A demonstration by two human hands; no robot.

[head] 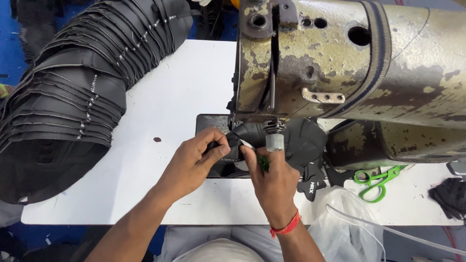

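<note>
Both forearms angle up from the near edge. The left hand (196, 157) pinches the black fabric piece (301, 140) under the sewing machine (349, 63); the right hand (272, 177), its grip closed on the same piece, touches it beside the needle.
</note>
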